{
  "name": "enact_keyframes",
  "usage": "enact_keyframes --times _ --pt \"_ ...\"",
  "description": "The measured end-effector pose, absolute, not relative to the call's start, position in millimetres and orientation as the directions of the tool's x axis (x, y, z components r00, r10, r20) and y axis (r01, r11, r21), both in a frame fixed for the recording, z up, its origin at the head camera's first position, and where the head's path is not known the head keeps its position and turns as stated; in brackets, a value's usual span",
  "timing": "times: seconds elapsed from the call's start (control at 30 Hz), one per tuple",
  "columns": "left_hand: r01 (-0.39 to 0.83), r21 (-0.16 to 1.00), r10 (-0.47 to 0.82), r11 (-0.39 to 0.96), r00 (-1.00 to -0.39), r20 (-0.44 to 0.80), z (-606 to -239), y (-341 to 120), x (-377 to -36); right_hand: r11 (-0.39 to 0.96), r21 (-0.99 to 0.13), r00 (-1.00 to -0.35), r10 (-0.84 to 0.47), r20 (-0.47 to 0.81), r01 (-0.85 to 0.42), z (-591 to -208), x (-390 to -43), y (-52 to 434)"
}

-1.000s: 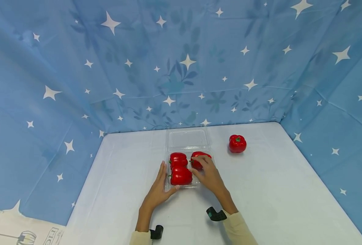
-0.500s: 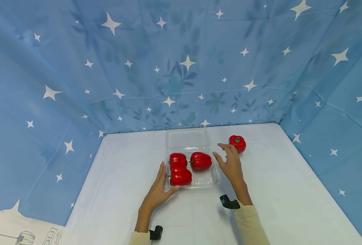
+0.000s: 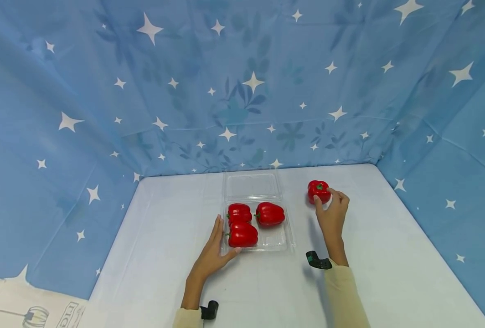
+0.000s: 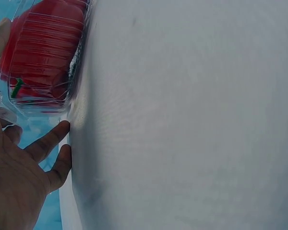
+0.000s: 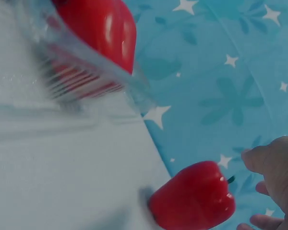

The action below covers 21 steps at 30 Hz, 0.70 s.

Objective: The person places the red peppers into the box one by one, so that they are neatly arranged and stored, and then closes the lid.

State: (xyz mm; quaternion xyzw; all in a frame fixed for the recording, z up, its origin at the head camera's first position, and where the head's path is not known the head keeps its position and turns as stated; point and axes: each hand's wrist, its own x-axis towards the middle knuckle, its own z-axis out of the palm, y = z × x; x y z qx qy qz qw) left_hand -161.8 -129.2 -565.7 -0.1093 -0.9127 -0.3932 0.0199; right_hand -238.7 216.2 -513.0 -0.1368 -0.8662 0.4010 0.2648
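Observation:
A clear plastic clamshell tray (image 3: pixel 278 240) lies on the white table with its lid (image 3: pixel 250 186) folded open behind it. It holds three red bell peppers: back left (image 3: pixel 239 212), back right (image 3: pixel 270 214) and front left (image 3: pixel 242 234). My left hand (image 3: pixel 211 253) rests flat on the table against the tray's left side, thumb at its front corner; in the left wrist view the left hand (image 4: pixel 19 177) sits beside the tray (image 4: pixel 38 57). A fourth pepper (image 3: pixel 317 190) stands alone to the right. My right hand (image 3: pixel 328 200) cups it loosely, and the right wrist view shows a small gap between the pepper (image 5: pixel 194 199) and the fingers (image 5: pixel 273 177).
The white table (image 3: pixel 382 255) is boxed in by blue star-print cloth (image 3: pixel 242 91) at the back and on both sides. Black wrist cameras (image 3: pixel 318 262) sit on both forearms. In the right wrist view the tray (image 5: pixel 86 72) lies left of the loose pepper.
My right hand let go of the back-right pepper in the tray and moved right to the loose pepper. The left hand stayed against the tray.

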Motion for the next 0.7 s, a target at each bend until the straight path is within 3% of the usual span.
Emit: enact_keyframes --times 0.33,0.7 --pt "0.216 0.706 0.181 0.675 -0.975 0.126 -565 -128 -162 0.641 -0.761 -0.881 0.412 0.234 0.098 -530 -251 221" --pt "0.219 0.704 0.187 0.676 -0.974 0.124 -566 -129 -163 0.632 -0.771 -0.881 0.404 0.247 0.073 -539 -255 218"
